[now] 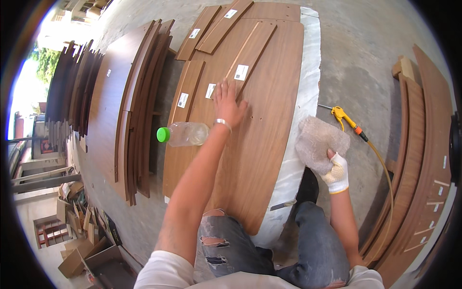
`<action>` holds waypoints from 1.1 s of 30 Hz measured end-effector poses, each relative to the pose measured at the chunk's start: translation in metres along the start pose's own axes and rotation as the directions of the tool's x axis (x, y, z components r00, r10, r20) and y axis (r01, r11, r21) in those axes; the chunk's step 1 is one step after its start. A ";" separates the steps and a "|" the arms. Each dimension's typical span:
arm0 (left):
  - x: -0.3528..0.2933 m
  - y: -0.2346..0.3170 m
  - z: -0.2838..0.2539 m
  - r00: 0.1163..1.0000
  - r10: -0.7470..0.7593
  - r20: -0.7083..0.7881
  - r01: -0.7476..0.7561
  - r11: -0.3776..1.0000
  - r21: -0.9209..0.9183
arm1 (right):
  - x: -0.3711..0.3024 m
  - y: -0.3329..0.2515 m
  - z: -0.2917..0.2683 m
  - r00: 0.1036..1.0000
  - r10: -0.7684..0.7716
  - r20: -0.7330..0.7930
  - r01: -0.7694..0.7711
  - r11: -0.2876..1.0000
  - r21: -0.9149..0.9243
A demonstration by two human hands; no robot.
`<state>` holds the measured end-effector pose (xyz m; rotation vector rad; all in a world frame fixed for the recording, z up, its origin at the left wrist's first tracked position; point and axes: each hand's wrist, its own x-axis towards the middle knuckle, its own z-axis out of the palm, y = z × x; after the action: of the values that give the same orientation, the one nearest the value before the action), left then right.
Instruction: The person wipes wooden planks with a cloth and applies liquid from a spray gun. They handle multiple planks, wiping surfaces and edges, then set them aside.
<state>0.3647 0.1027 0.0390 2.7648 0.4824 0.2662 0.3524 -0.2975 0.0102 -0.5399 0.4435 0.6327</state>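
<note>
The person is leaning over a big brown wood panel (260,144) that is lying flat on a white-edged counter (308,86). The bare left hand (227,103) is pressing down on the panel with its fingers spread wide, just beside small white labels (241,72). The right hand (336,172), wearing a white knit glove, is clutching a crumpled grey cloth (318,140) over the counter's right edge. A clear plastic bottle (185,134) with a green cap is lying on the panel near the left wrist.
</note>
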 end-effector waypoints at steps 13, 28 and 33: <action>-0.203 0.086 -0.019 0.926 -0.034 0.375 -0.066 0.966 0.251 | 0.002 0.018 0.001 0.999 0.018 -0.029 -0.015 0.994 0.112; -0.096 -0.203 -0.089 0.922 -0.346 0.173 0.346 0.938 0.030 | -0.018 0.058 0.032 0.928 0.344 0.145 -0.315 0.930 -0.190; -0.067 -0.222 -0.078 0.819 -0.434 0.375 0.491 0.868 -0.068 | -0.015 0.071 0.016 0.898 0.425 0.116 -0.382 0.881 -0.278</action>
<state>0.2188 0.2989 0.0270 2.3610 0.9642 -0.2878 0.2986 -0.2460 0.0065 -0.6294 0.3129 1.1438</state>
